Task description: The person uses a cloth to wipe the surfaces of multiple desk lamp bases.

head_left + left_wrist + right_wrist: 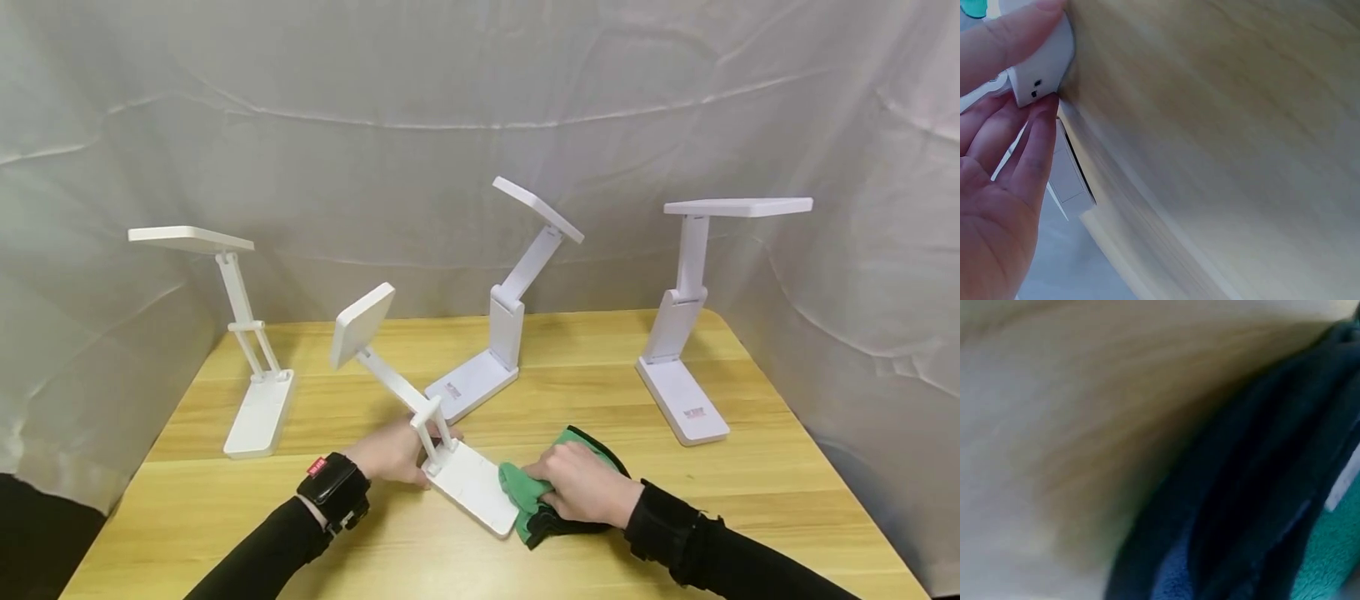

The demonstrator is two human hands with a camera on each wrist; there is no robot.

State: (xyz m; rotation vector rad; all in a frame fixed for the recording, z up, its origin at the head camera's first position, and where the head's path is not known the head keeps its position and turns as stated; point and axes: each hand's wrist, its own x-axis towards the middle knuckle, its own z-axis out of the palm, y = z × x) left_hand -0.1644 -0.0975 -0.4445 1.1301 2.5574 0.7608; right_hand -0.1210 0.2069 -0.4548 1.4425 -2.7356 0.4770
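Observation:
A white folding desk lamp point(474, 487) stands at the front middle of the table, its arm leaning back to the left. My left hand point(393, 452) holds the hinge end of its base. In the left wrist view, thumb and fingers point(1034, 153) lie on opposite sides of that base end point(1044, 69), where two small dark openings show. My right hand point(583, 483) grips a bunched green cloth point(522, 490) with black edging against the base's near right end. The right wrist view shows mostly the cloth's dark folds point(1229, 487); the right fingers are largely hidden there.
Three more white folding lamps stand behind: one at the left point(260, 415), one at the back middle point(472, 383), one at the right point(682, 400). They rest on a wooden table point(765, 500). A pale sheet point(420, 192) hangs behind and along the sides.

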